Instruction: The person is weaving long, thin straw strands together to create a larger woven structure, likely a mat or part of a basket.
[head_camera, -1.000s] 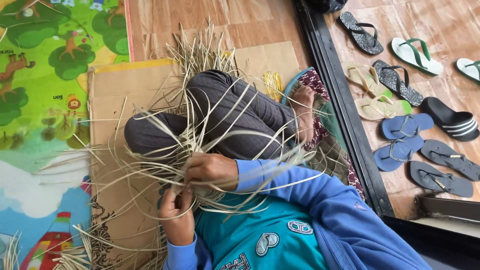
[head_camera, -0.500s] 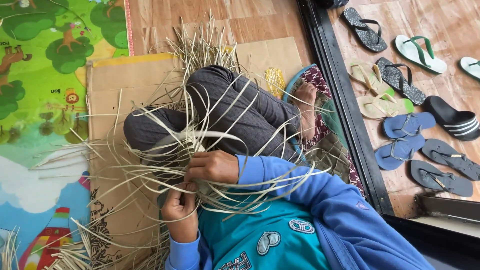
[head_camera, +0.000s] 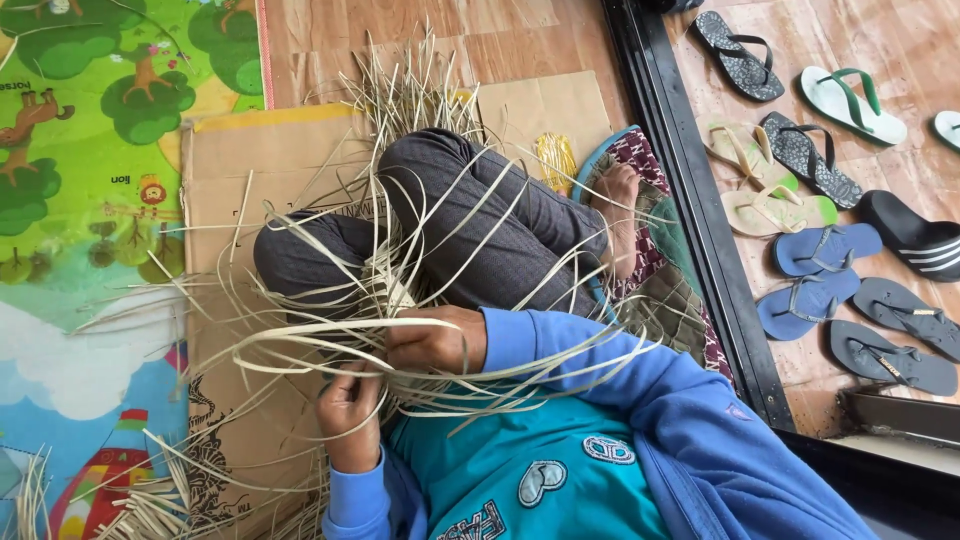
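Left hand (head_camera: 350, 405) at lower centre, fingers curled round pale strips (head_camera: 330, 330); right hand (head_camera: 432, 340) just above, pinching strips too; brown cardboard (head_camera: 250, 160) beneath; colourful mat (head_camera: 90, 150) upper left.

The pale strips (head_camera: 420, 335) are looking like dry, matt plant fibre, flat and stiff. The cardboard sheet (head_camera: 250, 180) beneath them is showing a dull brown paper surface, creased in places. The play mat (head_camera: 90, 150) is appearing smooth and faintly glossy, like printed foam or plastic. The floor (head_camera: 330, 30) is showing polished wood grain. The blue sleeves (head_camera: 590, 370) are looking like soft, matt cloth, and the sandals (head_camera: 820, 250) like rubber or plastic.
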